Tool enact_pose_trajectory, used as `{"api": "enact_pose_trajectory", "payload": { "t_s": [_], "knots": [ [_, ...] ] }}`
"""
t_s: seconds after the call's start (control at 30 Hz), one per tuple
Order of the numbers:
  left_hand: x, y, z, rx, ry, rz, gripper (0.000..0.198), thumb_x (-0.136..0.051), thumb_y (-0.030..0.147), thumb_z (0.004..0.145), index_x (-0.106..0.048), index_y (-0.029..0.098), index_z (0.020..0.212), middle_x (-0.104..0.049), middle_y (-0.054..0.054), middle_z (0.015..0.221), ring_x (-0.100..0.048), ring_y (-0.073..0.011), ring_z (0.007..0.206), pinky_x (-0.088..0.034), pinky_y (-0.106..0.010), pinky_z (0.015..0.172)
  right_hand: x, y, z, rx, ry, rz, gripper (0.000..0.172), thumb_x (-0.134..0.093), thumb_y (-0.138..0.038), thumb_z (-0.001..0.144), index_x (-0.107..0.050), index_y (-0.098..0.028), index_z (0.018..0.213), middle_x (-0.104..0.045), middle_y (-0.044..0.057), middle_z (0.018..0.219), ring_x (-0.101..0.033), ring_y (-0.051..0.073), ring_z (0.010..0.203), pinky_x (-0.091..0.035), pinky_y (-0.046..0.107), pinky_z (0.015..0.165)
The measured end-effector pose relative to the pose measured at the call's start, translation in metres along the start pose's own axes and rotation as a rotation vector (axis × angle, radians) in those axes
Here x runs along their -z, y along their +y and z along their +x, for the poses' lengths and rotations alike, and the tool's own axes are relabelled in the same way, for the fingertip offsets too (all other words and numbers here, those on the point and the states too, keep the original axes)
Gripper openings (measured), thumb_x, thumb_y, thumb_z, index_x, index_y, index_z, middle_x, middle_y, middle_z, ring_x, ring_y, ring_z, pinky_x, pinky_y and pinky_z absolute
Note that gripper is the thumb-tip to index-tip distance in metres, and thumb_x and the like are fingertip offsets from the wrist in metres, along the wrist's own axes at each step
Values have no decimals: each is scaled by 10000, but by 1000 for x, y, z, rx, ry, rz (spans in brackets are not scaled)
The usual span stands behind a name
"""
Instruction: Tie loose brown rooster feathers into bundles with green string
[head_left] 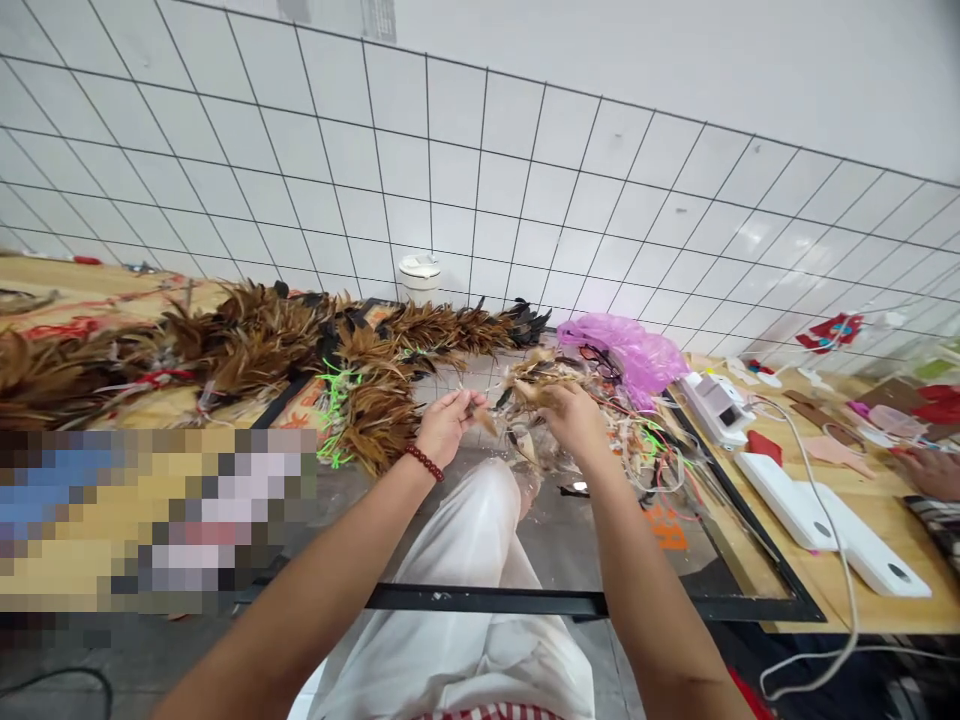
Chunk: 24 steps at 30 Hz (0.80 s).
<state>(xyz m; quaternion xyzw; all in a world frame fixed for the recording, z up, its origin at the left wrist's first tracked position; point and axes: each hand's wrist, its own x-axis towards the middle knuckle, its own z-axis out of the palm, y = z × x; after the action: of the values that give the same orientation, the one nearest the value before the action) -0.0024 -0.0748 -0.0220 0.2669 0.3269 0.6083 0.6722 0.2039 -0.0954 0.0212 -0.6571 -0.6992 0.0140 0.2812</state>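
Note:
Over a see-through panel with a black frame (510, 600), my left hand (444, 428) is closed in a pinch on a small brown feather (487, 421), its tip pointing right. My right hand (576, 425) reaches into a loose pile of tan and brown feathers (534, 372), fingers bent around some of them; its fingertips are partly hidden. Left of my left hand lies a thick bundle of brown feathers (375, 420) with bright green ties (334, 405). Further bundles of brown and black feathers (255, 330) stretch along the back and left.
A pink plastic bag (630, 350) and dark-framed glasses (600, 362) lie behind the pile. On the right wooden table are a white power strip (716, 410), white flat boxes (787, 500) and a cable. Wire mesh (487, 150) stands behind. Another person's hand (930, 472) shows at far right.

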Motion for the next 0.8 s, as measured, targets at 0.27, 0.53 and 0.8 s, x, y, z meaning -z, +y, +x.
{"api": "enact_pose_trajectory", "payload": {
  "t_s": [0.27, 0.53, 0.8],
  "knots": [
    [-1, 1, -1, 6, 3, -2, 294, -844, 264, 592, -684, 103, 779, -631, -8, 585, -660, -146, 693, -518, -256, 688, 4, -20, -15, 10, -596, -126, 122, -715, -326, 661, -686, -207, 660, -662, 32, 670, -583, 172, 645, -325, 261, 563],
    [-10, 1, -16, 128, -102, 47, 289, -833, 297, 614, -679, 114, 776, -679, -32, 675, -662, -138, 672, -526, -235, 647, -5, -11, 1, -230, -109, 1053, 284, -641, -458, 742, -515, -204, 746, -602, -34, 576, -554, 107, 521, -430, 223, 546],
    [-13, -5, -20, 243, -120, -27, 168, -755, 252, 729, -684, 111, 787, -708, -64, 785, -670, -133, 725, -530, -238, 687, -36, -36, -15, 35, 84, 1137, 204, -642, -406, 826, -552, -223, 824, -678, 16, 792, -672, 159, 753, -542, 312, 754]
  ]
}}
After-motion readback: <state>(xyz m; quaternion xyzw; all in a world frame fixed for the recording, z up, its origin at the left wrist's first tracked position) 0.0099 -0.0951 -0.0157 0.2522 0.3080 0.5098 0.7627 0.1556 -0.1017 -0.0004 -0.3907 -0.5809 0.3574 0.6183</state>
